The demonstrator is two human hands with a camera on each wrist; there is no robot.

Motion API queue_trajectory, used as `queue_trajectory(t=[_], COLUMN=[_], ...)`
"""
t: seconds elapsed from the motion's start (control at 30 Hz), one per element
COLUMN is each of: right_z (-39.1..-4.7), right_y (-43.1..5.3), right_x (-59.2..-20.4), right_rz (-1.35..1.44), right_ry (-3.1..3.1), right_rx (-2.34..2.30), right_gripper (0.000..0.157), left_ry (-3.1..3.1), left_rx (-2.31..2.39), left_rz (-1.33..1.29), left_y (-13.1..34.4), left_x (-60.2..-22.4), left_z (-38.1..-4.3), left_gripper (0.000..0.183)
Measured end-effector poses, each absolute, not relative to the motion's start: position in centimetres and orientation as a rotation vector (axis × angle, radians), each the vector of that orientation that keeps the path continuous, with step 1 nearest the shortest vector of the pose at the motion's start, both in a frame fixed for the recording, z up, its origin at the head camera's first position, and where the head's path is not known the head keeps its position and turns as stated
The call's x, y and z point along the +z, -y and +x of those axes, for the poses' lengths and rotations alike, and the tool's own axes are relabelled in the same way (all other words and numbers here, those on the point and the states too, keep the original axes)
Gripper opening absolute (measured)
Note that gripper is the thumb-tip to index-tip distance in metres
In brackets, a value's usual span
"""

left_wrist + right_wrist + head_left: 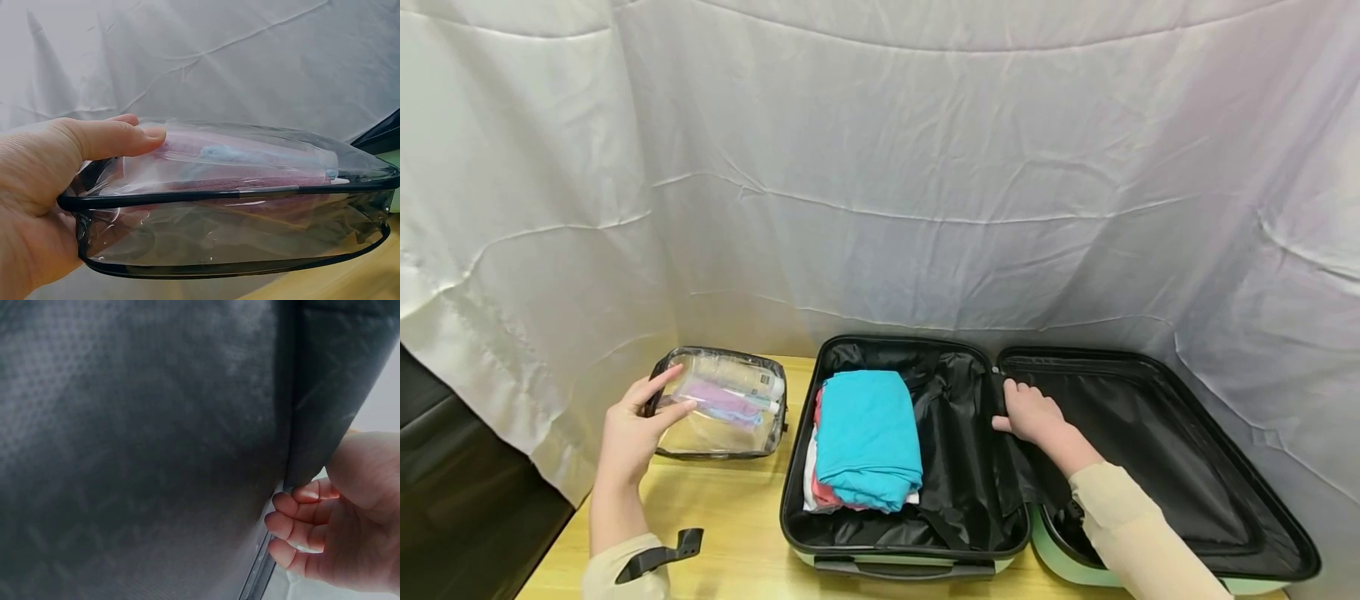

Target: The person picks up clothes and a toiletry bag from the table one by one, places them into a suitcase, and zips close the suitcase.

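My left hand (632,429) grips the left end of a clear toiletry bag (715,442) with black piping, thumb on its top in the left wrist view. Pink and blue contents (250,159) show through the plastic, along with a white-capped bottle (760,382). My right hand (1033,412) is at the hinge side of an open suitcase (910,552), fingers curled at the edge of a black fabric flap (1011,475). In the right wrist view the flap (156,444) hides the thumb. Folded clothes, a turquoise one (868,437) on top, lie in the suitcase's left half.
The suitcase's other shell (1150,450) lies open at the right, lined in black. A wooden table (730,517) bears everything. Grey-white curtains (925,167) hang close behind and at both sides. The suitcase handle (902,571) faces the front.
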State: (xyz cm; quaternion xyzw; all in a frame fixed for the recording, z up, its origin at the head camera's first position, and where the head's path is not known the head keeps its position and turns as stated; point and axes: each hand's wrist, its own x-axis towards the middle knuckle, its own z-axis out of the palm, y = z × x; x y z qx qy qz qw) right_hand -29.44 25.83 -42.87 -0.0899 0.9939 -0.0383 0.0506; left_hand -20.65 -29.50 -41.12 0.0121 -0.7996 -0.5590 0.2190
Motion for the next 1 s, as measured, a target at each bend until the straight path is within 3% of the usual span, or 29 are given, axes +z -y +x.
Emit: queue_trajectory(t=[1.0], right_z=[-29.4], right_y=[-25.7], right_x=[-42.9], right_rz=[-0.266], right_ry=[-3.004], right_rx=[-0.126], right_gripper=[0.073], left_ry=[2.304], left_rx=[-1.482], left_rz=[-0.385], left_y=[25.3], left_x=[-35.2], left_z=[-23.9], left_gripper=[0.054])
